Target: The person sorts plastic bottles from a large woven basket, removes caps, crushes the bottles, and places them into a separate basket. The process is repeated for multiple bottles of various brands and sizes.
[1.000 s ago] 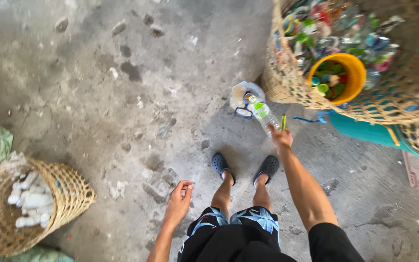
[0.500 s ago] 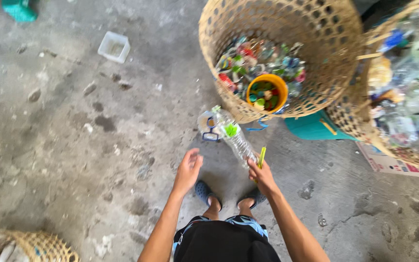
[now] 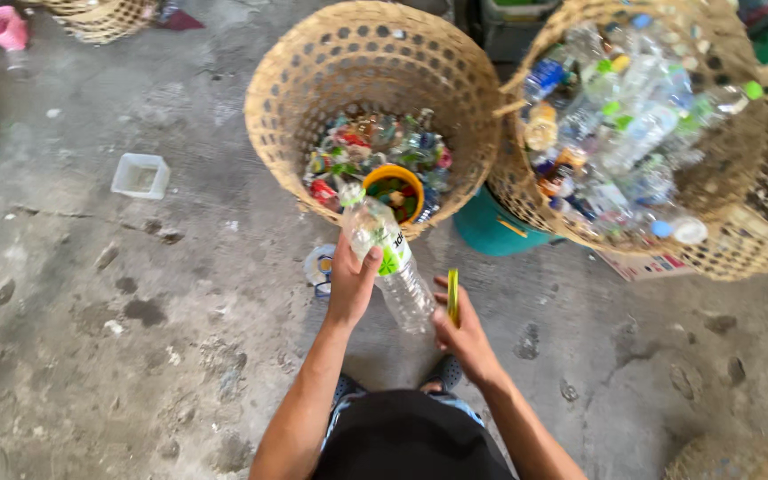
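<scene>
A clear plastic bottle (image 3: 393, 267) with a green-and-white label lies tilted between both my hands, cap end pointing away from me. My left hand (image 3: 351, 283) grips its upper part around the label. My right hand (image 3: 460, 327) supports the bottom end and also holds a thin yellow-green tool (image 3: 452, 294), a small cutter by its look, upright beside the bottle. Straight ahead stands a woven basket (image 3: 313, 80) with colourful labels and caps and an orange bowl (image 3: 395, 185) inside.
A second woven basket (image 3: 740, 151) at the right is heaped with clear plastic bottles. A teal object (image 3: 491, 227) lies between the baskets. A small clear tub (image 3: 140, 175) sits on the concrete floor at left. My feet are below the bottle.
My left hand rose from beside my leg and took hold of the bottle's upper part. The view swung towards the baskets, and the bottle is now held in both hands.
</scene>
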